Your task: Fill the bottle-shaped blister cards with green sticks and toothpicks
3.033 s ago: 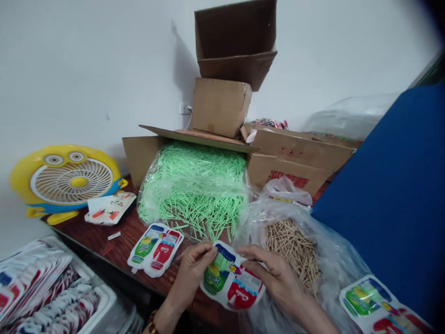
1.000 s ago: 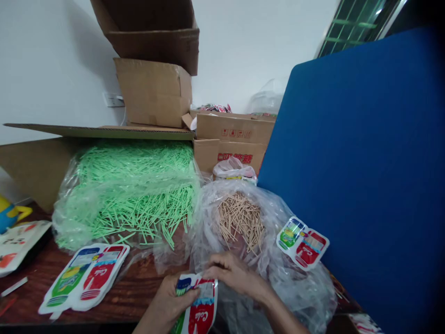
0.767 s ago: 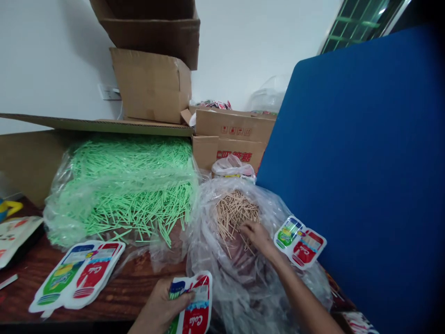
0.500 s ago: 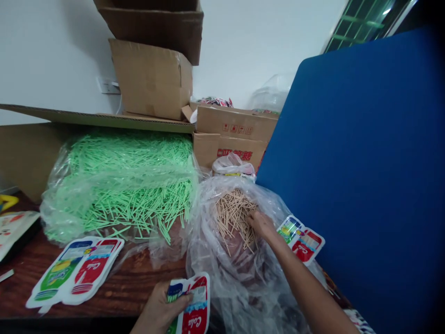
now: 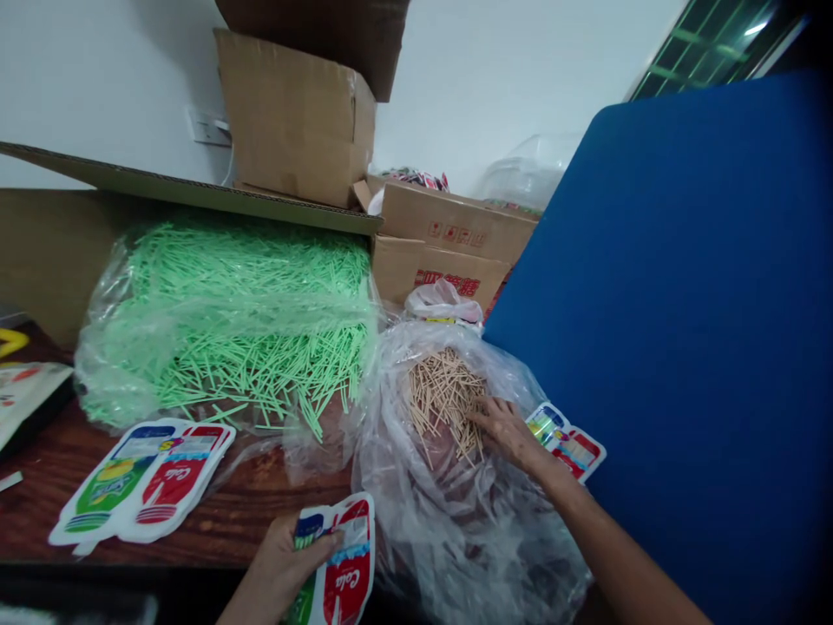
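My left hand grips a flat printed packet with a red Cola bottle and a green bottle on it, thumb pressed over its front. Near the middle, thin brown sticks lie heaped in an opened clear plastic bag. My right hand reaches over the heap's right edge, fingers stretched and slightly apart, tips touching the sticks. I see no stick plainly held in it. Partly behind my right wrist lies another bottle-shaped packet. More such packets lie stacked on the table at left.
A clear bag of light green sticks spills from a cardboard box at left. Other cardboard boxes stand behind. A large blue panel borders the right side. The dark wooden table ends in front.
My right hand has drawn slightly right on the brown sticks, and its fingers show more. My left hand, still holding the packet, sits a little further left. The camera view has tilted.
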Motion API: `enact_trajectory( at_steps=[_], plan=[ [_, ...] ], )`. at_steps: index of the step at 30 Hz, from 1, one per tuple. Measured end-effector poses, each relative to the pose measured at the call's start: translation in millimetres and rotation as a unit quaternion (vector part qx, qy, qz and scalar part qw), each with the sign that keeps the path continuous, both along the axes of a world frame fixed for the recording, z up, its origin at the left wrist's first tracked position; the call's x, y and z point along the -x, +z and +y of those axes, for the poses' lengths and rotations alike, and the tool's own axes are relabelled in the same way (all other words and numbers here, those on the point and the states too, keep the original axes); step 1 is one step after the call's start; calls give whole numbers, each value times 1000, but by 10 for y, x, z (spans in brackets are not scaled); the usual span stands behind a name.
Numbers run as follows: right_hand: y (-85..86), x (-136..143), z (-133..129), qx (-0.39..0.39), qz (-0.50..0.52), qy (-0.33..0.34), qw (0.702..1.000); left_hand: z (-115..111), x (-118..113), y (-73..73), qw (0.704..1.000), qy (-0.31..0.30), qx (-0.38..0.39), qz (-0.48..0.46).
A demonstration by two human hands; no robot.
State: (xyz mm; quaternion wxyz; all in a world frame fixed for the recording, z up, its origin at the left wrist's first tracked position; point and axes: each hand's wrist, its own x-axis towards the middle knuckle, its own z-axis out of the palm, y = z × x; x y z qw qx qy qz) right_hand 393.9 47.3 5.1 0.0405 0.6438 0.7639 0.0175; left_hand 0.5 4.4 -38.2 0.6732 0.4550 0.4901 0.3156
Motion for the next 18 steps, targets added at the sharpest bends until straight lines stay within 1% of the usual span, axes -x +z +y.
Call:
enact_trajectory(
  at_steps=[3,4,6,9,12,15,18],
  plan=[
    [-74,-83,40,-23,-2,77,997,5,-28,72,1000,-1,-9,8],
    [-104,-103,59,-29,0,96,995,5,-44,100,1000,-2,-11,10],
    [-175,-124,95,-38,8,114,993,0,-83,145,1000,-2,-11,15],
    [-283,-121,130,-47,66,116,990,-12,-136,148,1000,-7,-9,19],
    [-354,-97,131,-47,136,111,983,-16,-143,76,1000,-17,-10,13],
    [-361,-54,119,-50,186,102,976,-10,-115,20,1000,-21,-15,4],
    [-332,30,126,-50,254,83,962,-18,-103,37,1000,-5,-22,9]
  ],
)
